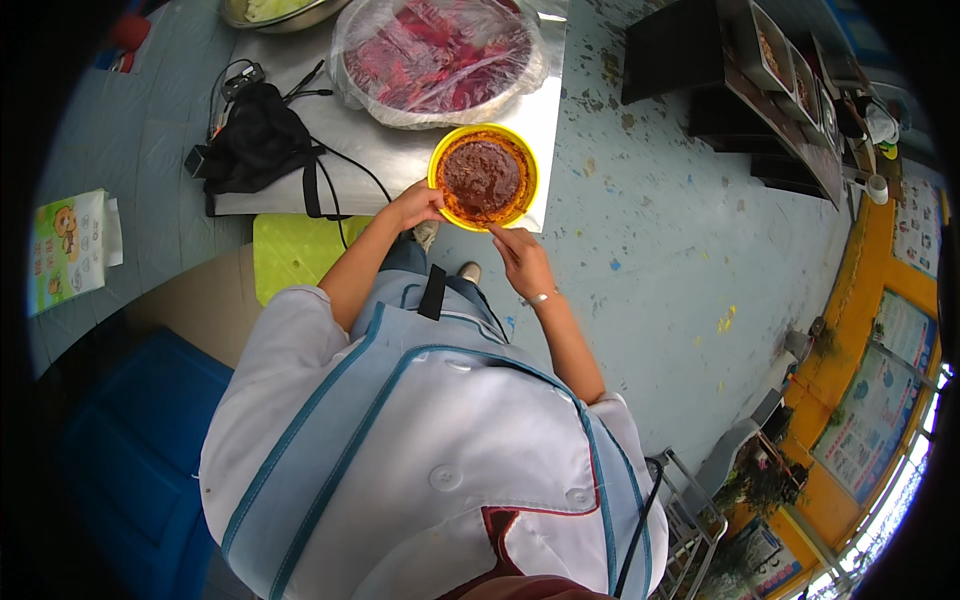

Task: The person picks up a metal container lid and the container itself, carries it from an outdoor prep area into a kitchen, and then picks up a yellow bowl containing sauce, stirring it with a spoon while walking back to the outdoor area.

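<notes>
A yellow bowl [532, 161] holds a thick dark red-brown sauce or paste [481, 176], with reddish smears around the inner wall. It sits over the near right corner of a metal-topped table [360, 176]; I cannot tell whether it rests there or is held just above. My left hand [416, 206] grips the bowl's left side, thumb at the rim. At the near rim are the fingertips of my right hand [523, 259]; whether they grip it is unclear. Just beyond the bowl stands a large basin [442, 64] of red contents under clear plastic film.
A metal bowl [281, 19] with pale chopped food stands at the far left. Black cloth bag [262, 139] and cables lie on the table's left. Below is a yellow-green stool [300, 251]. A tissue pack [71, 247] lies left. Food trays [772, 52] stand right, near a person [874, 120].
</notes>
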A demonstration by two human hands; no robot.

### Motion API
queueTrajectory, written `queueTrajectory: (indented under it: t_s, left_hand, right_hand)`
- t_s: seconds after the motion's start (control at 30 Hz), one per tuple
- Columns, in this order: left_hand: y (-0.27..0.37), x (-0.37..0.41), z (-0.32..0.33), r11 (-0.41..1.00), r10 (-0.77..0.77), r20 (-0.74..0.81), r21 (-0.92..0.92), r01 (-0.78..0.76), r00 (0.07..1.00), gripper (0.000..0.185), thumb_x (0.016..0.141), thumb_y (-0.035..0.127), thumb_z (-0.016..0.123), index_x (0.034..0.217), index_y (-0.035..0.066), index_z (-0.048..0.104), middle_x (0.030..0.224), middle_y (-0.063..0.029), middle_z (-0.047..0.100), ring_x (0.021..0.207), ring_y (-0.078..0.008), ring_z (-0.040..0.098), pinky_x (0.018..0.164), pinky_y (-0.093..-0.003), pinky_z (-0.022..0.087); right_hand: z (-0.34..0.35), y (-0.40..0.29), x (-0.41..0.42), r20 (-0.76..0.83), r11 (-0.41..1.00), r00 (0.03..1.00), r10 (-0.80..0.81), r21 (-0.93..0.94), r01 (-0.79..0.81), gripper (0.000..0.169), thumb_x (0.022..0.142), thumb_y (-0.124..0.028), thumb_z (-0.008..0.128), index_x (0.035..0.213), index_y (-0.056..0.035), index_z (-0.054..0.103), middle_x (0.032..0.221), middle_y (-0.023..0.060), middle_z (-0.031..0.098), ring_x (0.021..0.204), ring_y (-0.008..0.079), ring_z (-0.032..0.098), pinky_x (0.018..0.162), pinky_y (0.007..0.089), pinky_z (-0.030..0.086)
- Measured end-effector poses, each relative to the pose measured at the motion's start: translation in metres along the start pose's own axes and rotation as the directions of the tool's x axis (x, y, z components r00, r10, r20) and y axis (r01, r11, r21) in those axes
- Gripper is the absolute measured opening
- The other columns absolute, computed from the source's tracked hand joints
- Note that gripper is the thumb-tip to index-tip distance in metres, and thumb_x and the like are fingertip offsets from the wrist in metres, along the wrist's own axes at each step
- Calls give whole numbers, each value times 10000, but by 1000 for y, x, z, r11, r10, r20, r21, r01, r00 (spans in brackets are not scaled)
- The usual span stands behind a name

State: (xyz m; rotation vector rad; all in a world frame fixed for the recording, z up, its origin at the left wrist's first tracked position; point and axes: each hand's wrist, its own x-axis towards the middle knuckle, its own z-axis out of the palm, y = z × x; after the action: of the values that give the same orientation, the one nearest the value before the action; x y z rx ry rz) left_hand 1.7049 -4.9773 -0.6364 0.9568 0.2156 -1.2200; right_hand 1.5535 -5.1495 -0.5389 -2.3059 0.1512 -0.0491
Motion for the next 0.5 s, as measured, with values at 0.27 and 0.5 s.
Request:
queueTrajectory:
  t_s: [0.27,0.5]
  left_hand:
    - [-4,9,-4,1000,-24,13,-1,24,1000,518,683,-54,417,1195,18,392,1085,-145,522,950,-266,565,808,-446,499]
    - [-9,7,-1,1000,-10,-12,10,10,1000,490,678,-56,416,1164,8,412,1069,-144,532,900,-265,584,771,-438,516]
  right_hand:
    - [-9,18,55,-193,986,970,-150,-102,132,241,801,-51,573,1037,-81,610,880,136,617,802,287,578,703,334,472]
    - [5,56,9,-264,926,912,313,297,-231,230,872,-131,521,1058,-14,591,874,129,636,758,202,605,648,283,484]
